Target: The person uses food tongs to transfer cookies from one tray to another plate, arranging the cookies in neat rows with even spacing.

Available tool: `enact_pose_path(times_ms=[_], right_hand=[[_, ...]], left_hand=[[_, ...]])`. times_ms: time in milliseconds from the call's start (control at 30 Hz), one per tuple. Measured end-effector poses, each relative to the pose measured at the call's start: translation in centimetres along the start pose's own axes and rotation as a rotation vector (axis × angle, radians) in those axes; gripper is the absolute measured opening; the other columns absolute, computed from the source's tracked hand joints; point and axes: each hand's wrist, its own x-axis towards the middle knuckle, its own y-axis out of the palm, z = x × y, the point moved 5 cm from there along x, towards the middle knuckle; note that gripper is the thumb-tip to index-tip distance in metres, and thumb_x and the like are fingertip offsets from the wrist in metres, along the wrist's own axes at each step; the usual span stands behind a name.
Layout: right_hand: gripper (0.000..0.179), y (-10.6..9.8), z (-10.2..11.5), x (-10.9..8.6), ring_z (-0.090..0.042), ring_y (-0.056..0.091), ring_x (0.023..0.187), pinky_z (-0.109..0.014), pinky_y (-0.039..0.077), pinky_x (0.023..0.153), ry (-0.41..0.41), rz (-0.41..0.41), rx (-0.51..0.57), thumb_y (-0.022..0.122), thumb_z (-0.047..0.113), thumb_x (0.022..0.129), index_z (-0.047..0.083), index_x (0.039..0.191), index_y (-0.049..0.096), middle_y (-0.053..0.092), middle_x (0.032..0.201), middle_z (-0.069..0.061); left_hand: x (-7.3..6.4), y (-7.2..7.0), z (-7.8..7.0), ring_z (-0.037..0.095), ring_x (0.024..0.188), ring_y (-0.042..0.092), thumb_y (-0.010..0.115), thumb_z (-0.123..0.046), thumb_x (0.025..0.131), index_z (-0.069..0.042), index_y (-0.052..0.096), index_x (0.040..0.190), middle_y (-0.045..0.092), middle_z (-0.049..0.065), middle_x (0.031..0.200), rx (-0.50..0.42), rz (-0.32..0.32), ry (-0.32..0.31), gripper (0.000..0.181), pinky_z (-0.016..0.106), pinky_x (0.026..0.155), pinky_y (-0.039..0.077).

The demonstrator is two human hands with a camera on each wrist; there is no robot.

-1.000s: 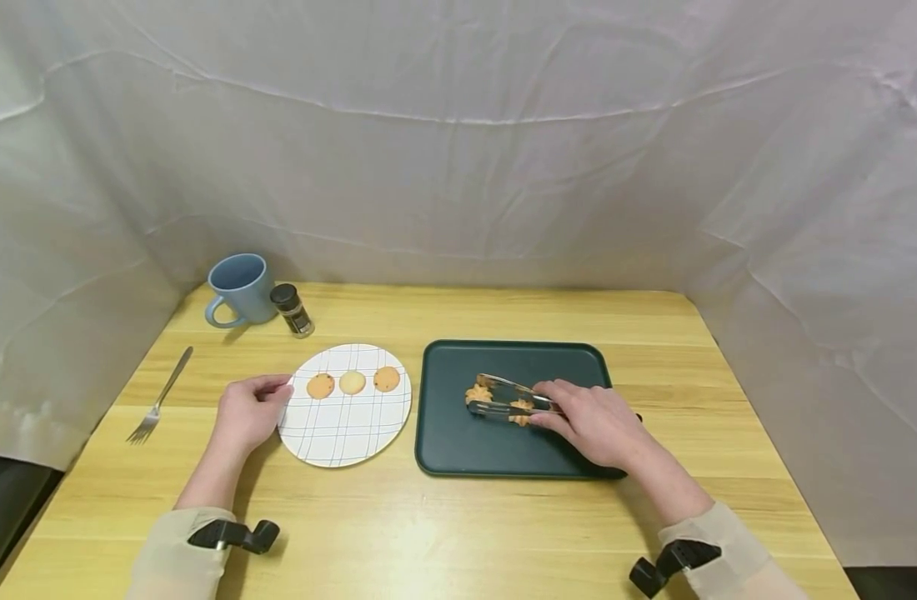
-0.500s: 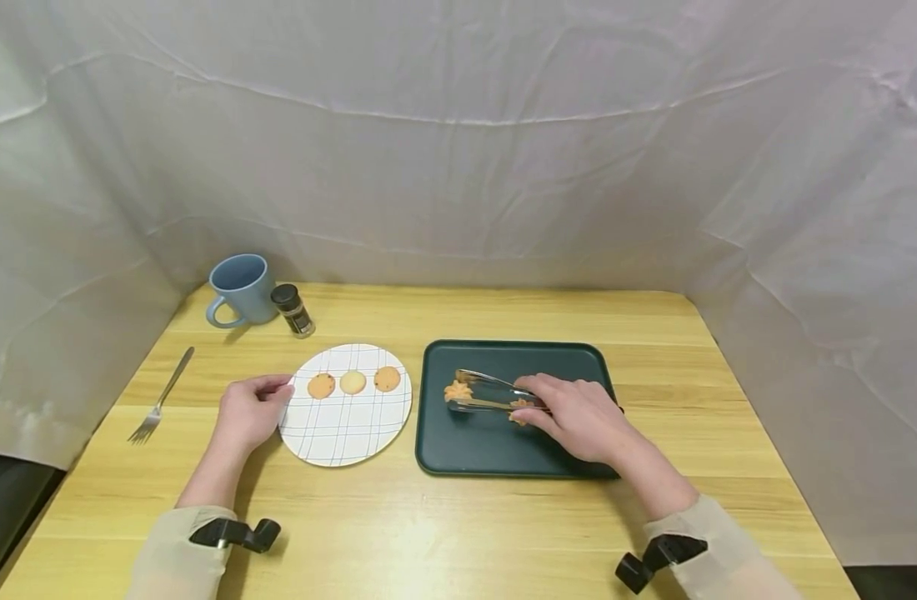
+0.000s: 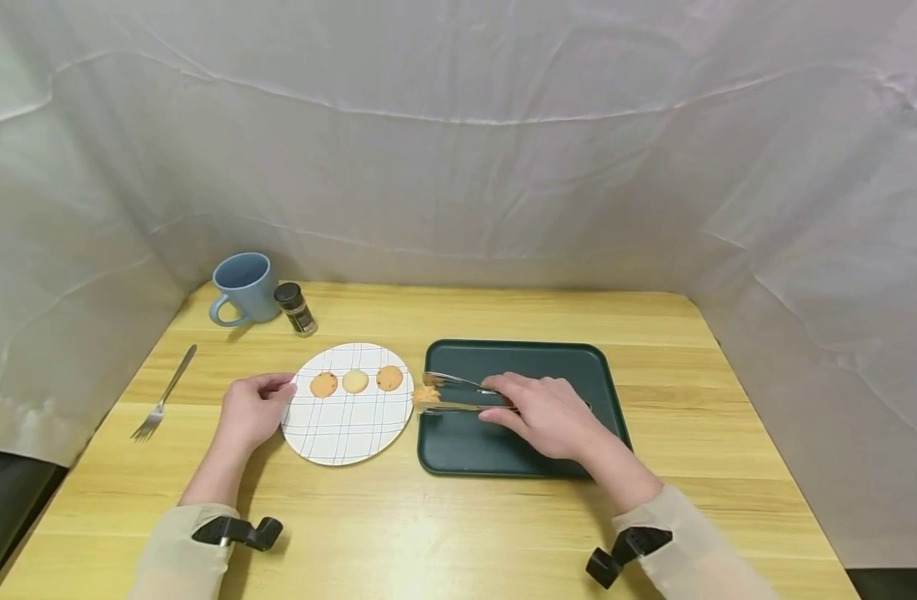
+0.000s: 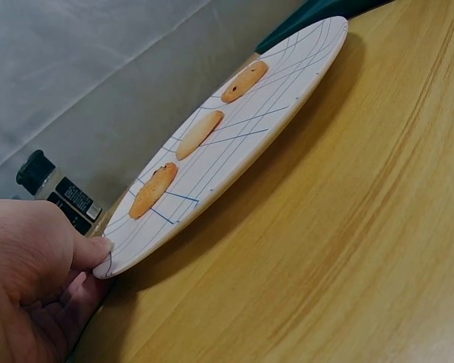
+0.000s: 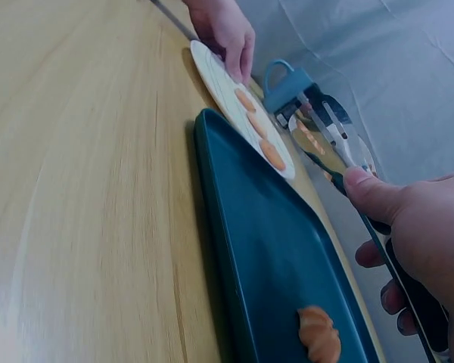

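Left hand (image 3: 252,410) pinched plate (image 3: 346,429) rim, right hand (image 3: 543,412) gripped tongs (image 3: 458,407), tongs held cookie (image 3: 426,395) aloft near tray (image 3: 458,454) edge.

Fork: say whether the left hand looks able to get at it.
Probably yes: in the head view nothing stands between the left hand and the fork, though that hand grips the plate and may need to release it.

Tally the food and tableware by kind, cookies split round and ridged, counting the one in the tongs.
Round cookies: 3
Ridged cookies: 2
Plate: 1
Tray: 1
Tongs: 1
Mug: 1
Shaker: 1
Fork: 1
Total: 11
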Motion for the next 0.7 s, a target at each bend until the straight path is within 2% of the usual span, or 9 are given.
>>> enact_pose_path(times_ms=[300, 367, 467, 567, 700], right_hand=[[0.051, 1.3, 1.5, 1.9, -0.005, 0.048, 0.059, -0.028, 0.038, 0.051, -0.034, 0.031, 0.008, 0.06, 0.057, 0.104, 0.02, 0.139, 0.067, 0.056, 0.085, 0.015], [0.051, 1.6, 1.9, 2.3, -0.007, 0.05, 0.06, -0.029, 0.039, 0.052, -0.043, 0.038, 0.01, 0.06, 0.056, 0.104, 0.02, 0.139, 0.067, 0.061, 0.091, 0.013], [0.052, 2.1, 2.4, 2.8, -0.009, 0.057, 0.066, -0.03, 0.044, 0.057, -0.055, 0.05, 0.001, 0.058, 0.057, 0.105, 0.02, 0.141, 0.066, 0.071, 0.11, 0.007], [0.054, 2.6, 2.8, 3.2, -0.013, 0.063, 0.073, -0.031, 0.049, 0.062, -0.065, 0.064, -0.008, 0.055, 0.057, 0.106, 0.02, 0.143, 0.064, 0.071, 0.126, 0.002], [0.055, 3.3, 3.1, 3.8, -0.013, 0.063, 0.072, -0.03, 0.047, 0.06, -0.072, 0.08, -0.024, 0.052, 0.059, 0.107, 0.021, 0.144, 0.064, 0.071, 0.125, 0.002]], left_hand=[[0.1, -0.1, 0.0, 0.027, 0.098, 0.065, 0.065, -0.018, 0.104, 0.002, 0.074, 0.127, 0.074, 0.018, 0.111, 0.004, -0.008, 0.003, 0.032, 0.027, 0.076, 0.048], [0.0, -0.1, -0.1, 0.027, 0.098, 0.064, 0.066, -0.018, 0.104, 0.003, 0.074, 0.127, 0.074, 0.018, 0.111, 0.003, -0.009, 0.005, 0.032, 0.028, 0.076, 0.048], [0.0, -0.1, -0.1, 0.026, 0.097, 0.064, 0.066, -0.018, 0.104, 0.003, 0.074, 0.126, 0.074, 0.018, 0.11, 0.003, -0.007, 0.005, 0.031, 0.027, 0.075, 0.048], [-0.1, -0.1, -0.1, 0.026, 0.097, 0.064, 0.066, -0.018, 0.104, 0.003, 0.074, 0.126, 0.075, 0.018, 0.11, 0.003, -0.005, 0.006, 0.031, 0.027, 0.075, 0.048], [-0.2, 0.0, -0.1, 0.027, 0.097, 0.064, 0.065, -0.019, 0.105, 0.002, 0.074, 0.127, 0.074, 0.018, 0.111, 0.002, -0.003, 0.003, 0.032, 0.027, 0.075, 0.048]])
